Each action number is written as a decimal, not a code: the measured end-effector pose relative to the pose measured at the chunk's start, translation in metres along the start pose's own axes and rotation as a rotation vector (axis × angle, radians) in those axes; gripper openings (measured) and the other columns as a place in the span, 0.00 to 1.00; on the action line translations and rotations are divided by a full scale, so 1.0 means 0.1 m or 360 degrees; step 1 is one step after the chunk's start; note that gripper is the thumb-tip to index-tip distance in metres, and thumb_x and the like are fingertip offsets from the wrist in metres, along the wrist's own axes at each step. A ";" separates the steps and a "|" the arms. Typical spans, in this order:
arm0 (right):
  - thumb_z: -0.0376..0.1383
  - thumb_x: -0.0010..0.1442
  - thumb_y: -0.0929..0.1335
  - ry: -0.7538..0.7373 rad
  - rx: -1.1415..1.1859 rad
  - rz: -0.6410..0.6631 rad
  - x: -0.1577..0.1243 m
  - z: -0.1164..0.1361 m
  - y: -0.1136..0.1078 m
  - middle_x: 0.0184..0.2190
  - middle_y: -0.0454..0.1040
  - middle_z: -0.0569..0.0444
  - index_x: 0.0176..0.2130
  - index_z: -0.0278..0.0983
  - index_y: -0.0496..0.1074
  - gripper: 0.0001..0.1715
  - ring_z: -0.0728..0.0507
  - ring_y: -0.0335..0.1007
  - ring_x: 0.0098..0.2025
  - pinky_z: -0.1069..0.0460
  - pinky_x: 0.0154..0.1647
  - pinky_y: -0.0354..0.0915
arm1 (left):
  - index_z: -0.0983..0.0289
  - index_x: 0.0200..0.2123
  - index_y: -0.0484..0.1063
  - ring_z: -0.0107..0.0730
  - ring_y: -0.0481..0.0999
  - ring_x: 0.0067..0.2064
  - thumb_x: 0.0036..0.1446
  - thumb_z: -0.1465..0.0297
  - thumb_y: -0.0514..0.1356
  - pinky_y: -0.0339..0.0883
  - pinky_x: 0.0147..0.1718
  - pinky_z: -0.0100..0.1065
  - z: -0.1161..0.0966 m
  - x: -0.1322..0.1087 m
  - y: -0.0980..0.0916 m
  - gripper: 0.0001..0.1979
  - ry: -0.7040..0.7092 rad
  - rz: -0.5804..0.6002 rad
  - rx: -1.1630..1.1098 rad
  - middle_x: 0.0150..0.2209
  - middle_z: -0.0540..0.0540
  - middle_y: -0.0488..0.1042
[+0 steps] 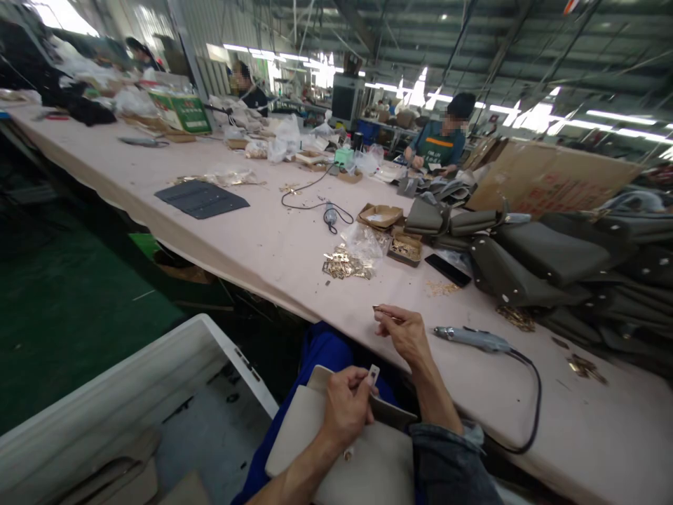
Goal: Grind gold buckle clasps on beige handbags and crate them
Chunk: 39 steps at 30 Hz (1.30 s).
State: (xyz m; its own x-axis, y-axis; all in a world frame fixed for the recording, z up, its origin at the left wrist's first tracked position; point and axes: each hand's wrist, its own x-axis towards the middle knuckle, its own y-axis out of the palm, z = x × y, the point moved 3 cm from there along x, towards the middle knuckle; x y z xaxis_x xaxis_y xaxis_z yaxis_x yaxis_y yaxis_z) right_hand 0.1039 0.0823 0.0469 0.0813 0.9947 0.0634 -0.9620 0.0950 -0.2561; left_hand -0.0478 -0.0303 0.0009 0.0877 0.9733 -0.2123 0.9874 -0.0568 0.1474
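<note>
A light beige bag point(299, 421) rests across my lap, with a small metal stud on its front. My left hand point(344, 407) is closed on the bag's narrow tab point(374, 372), whose pale end with a dark slot sticks up past the thumb. Over the table edge, my right hand point(404, 333) pinches a small metal piece point(375, 307) between thumb and fingertips; its exact kind is too small to tell. Just right of that hand lies a grey electric screwdriver point(473, 339) with a black cord.
Gold metal fittings point(347, 264) are heaped on the table point(273, 259) beside a small box of fittings point(404, 249) and a black phone point(448, 270). Dark bags point(547, 256) pile up at right. A white bin point(205, 344) stands at left. Across the table a co-worker point(442, 140) handles pieces.
</note>
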 end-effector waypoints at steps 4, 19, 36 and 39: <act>0.47 0.56 0.76 0.0017 0.0144 -0.0068 -0.51 0.03 -0.21 0.28 0.78 0.50 0.46 0.33 0.81 0.24 0.46 0.73 0.25 0.51 0.28 0.72 | 0.67 0.31 0.76 0.25 0.69 0.13 0.59 0.60 0.63 0.59 0.14 0.25 -0.05 0.03 0.03 0.15 -0.0024 -0.0005 0.0030 0.20 0.54 0.77; 0.45 0.59 0.74 0.0114 0.0183 -0.0030 -1.03 -0.27 -0.11 0.36 0.80 0.48 0.46 0.36 0.80 0.20 0.45 0.75 0.29 0.51 0.30 0.75 | 0.67 0.38 0.80 0.32 0.80 0.23 0.63 0.65 0.57 0.74 0.22 0.28 0.02 0.11 0.12 0.13 -0.0013 0.0240 -0.0018 0.29 0.57 0.82; 0.40 0.65 0.69 -0.0246 -0.0190 -0.0194 -1.06 -0.26 0.04 0.36 0.77 0.50 0.41 0.40 0.80 0.10 0.44 0.74 0.34 0.50 0.34 0.71 | 0.69 0.43 0.80 0.36 0.82 0.25 0.63 0.65 0.56 0.79 0.28 0.33 0.02 0.11 0.08 0.16 -0.0027 0.0286 -0.0038 0.24 0.56 0.80; 0.40 0.65 0.68 -0.0270 -0.0241 -0.0222 -1.08 -0.25 0.05 0.36 0.77 0.50 0.41 0.40 0.80 0.11 0.44 0.74 0.34 0.50 0.35 0.71 | 0.68 0.45 0.80 0.34 0.81 0.24 0.63 0.65 0.57 0.78 0.27 0.32 0.00 0.10 0.08 0.16 -0.0018 0.0307 -0.0066 0.24 0.55 0.80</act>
State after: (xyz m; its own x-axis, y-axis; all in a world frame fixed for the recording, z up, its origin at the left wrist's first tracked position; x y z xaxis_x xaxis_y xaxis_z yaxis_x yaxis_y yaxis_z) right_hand 0.0963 -0.0232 0.0150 0.1530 0.9518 0.2658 -0.8935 0.2482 -0.3742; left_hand -0.0391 -0.0210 -0.0003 0.2763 0.9426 -0.1873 0.9460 -0.2324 0.2260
